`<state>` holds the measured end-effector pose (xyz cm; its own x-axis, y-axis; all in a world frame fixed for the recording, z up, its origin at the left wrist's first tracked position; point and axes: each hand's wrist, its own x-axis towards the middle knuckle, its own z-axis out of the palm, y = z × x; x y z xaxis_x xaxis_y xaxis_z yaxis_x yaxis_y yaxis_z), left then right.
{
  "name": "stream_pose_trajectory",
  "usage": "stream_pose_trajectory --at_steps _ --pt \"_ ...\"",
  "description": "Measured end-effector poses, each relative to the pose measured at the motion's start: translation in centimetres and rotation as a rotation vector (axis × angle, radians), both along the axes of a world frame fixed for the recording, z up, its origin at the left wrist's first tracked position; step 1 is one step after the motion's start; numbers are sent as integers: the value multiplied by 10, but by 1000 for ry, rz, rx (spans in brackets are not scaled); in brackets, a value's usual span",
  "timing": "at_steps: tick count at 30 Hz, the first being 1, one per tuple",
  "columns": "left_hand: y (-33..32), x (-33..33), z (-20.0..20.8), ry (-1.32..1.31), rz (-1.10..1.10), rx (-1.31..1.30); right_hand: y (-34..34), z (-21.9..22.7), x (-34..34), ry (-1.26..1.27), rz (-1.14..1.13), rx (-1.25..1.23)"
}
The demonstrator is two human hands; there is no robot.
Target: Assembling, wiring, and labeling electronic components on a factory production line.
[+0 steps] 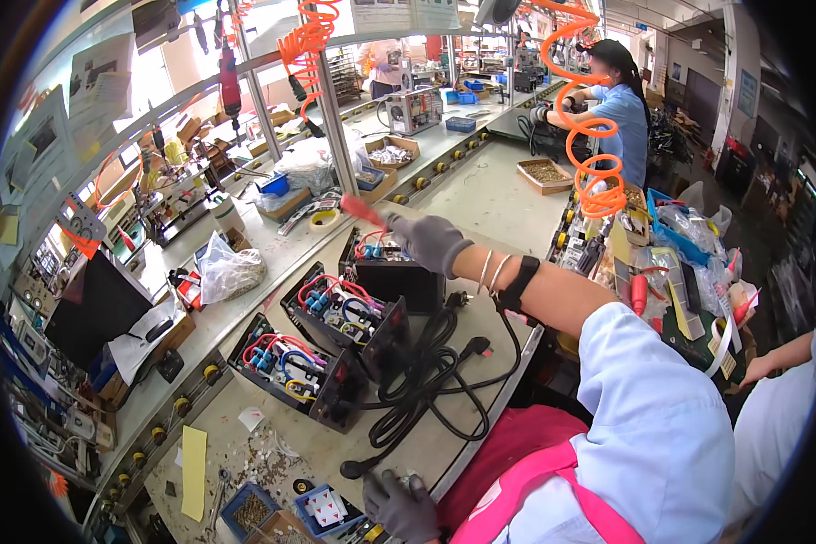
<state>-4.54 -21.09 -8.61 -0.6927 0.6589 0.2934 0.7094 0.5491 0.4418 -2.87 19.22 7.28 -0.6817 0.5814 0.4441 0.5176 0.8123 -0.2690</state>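
Observation:
My right hand (pixel 426 243), in a grey glove, reaches across the bench, closed around a red-handled tool (pixel 363 210) whose kind I cannot make out. Below it stands a black-cased electrical unit (pixel 394 276), partly hidden by my hand. Two similar open units, one in the middle (pixel 344 313) and one nearer (pixel 290 367), show red, blue and yellow wires. Coiled black power cords (pixel 426 372) lie beside them. My left hand (pixel 397 508), also gloved, is at the near bench edge by a cord's plug (pixel 358 468), its fingers apart and nothing visible in them.
Blue bins of small parts (pixel 249 510) and white cards (pixel 326 508) sit near left, by a yellow strip (pixel 193 473). An orange coiled hose (pixel 580 136) hangs ahead. A co-worker in blue (pixel 621 118) stands far right; another person's arm (pixel 780 358) is at right.

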Motion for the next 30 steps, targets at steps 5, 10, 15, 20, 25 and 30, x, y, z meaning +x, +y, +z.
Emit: stream_pose_trajectory --at_steps 5,10,15,20,25,30 --pt "1 -1 -6 24 -4 8 6 -4 -4 -331 -18 4" --pt "0 -1 -7 -6 0 -2 2 -7 -5 -390 66 5" --pt "1 -1 -6 4 18 -8 0 -2 -8 -84 -47 30" --pt "2 1 -5 22 32 -5 4 -1 -7 -101 -84 -40" --pt "4 2 -7 -9 36 -19 -4 4 -8 -219 -11 4" --pt "4 2 -10 1 63 3 -46 12 -27 282 197 147"
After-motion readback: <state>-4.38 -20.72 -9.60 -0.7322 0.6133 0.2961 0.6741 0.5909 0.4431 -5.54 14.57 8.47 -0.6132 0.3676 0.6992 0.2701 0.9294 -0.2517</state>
